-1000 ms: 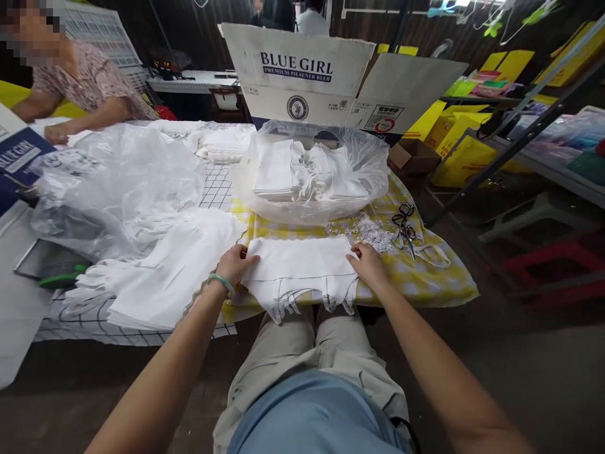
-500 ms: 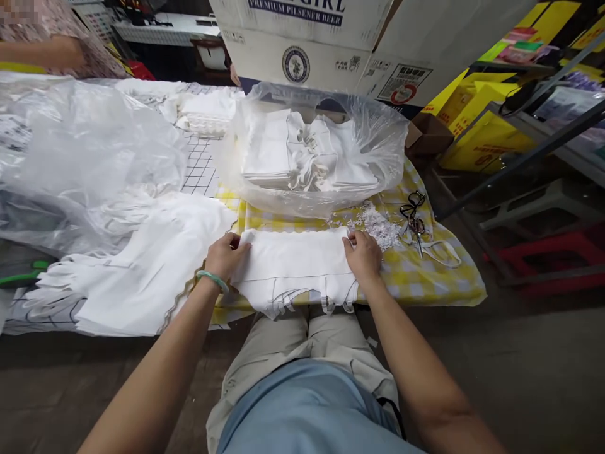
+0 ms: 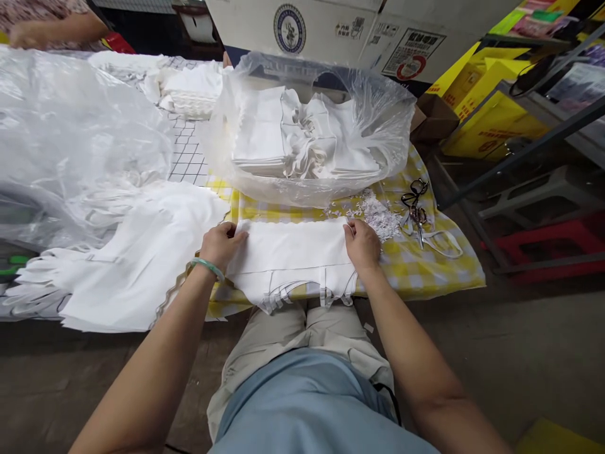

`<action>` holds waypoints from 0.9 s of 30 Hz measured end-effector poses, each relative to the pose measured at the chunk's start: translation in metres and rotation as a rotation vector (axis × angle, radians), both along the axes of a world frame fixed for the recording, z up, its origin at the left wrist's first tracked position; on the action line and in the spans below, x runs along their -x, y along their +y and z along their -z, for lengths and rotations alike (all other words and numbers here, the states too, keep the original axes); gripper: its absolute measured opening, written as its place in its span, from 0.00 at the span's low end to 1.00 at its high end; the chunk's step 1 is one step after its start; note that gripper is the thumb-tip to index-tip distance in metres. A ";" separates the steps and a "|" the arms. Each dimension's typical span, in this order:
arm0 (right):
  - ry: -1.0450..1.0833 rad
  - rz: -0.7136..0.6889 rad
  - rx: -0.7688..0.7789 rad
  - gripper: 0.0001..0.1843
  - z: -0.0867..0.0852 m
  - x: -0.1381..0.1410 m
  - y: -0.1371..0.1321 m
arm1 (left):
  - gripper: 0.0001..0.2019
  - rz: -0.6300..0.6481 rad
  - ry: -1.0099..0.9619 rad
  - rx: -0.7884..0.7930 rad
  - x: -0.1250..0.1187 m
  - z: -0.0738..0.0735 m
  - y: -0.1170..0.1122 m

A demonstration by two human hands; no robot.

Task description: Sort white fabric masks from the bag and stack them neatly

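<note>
A white garment with straps [image 3: 293,249] lies spread in front of me, its scalloped edge away from me and its straps at the table's near edge. My left hand [image 3: 221,244], with a green bangle at the wrist, pinches its far left corner. The far right corner is between the thumb and fingers of my right hand [image 3: 362,244]. Left of my left hand lies a pile of similar white cloth pieces [image 3: 137,252]. Beyond the garment, a clear plastic bag [image 3: 278,192] holds stacked, folded white garments [image 3: 265,129].
Scissors [image 3: 416,211], a loose strap [image 3: 442,244] and white scraps [image 3: 380,217] lie right on the yellow checked tablecloth [image 3: 439,271]. Large cartons [image 3: 326,31] stand behind the bag. Plastic sheeting [image 3: 85,120] covers the left side. Another person's arm [image 3: 61,31] shows at upper left. A metal rack [image 3: 520,151] stands right.
The camera view has tilted down and shifted slightly, so the table's things appear higher. Both hands keep their hold on the garment's corners, with little movement.
</note>
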State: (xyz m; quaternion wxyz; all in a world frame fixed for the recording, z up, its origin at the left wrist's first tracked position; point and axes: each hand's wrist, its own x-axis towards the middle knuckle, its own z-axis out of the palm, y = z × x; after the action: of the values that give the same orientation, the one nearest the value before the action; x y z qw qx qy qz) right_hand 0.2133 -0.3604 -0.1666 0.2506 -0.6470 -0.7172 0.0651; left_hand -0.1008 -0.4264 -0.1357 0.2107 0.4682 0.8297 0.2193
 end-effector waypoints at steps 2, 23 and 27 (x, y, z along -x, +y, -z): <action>0.007 0.005 0.016 0.12 0.000 0.000 0.001 | 0.10 0.001 0.009 0.010 0.002 0.001 0.001; 0.031 -0.150 -0.080 0.10 -0.010 -0.008 -0.027 | 0.13 0.084 -0.032 -0.203 -0.012 0.009 -0.030; -0.036 -0.109 -0.119 0.09 -0.004 -0.010 -0.011 | 0.10 0.140 -0.034 -0.263 -0.017 0.006 -0.036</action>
State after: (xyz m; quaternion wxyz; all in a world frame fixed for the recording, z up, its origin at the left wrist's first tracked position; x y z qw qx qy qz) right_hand 0.2235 -0.3713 -0.1631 0.2715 -0.5920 -0.7584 0.0244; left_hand -0.0834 -0.4625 -0.1421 0.1765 0.5444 0.7555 0.3187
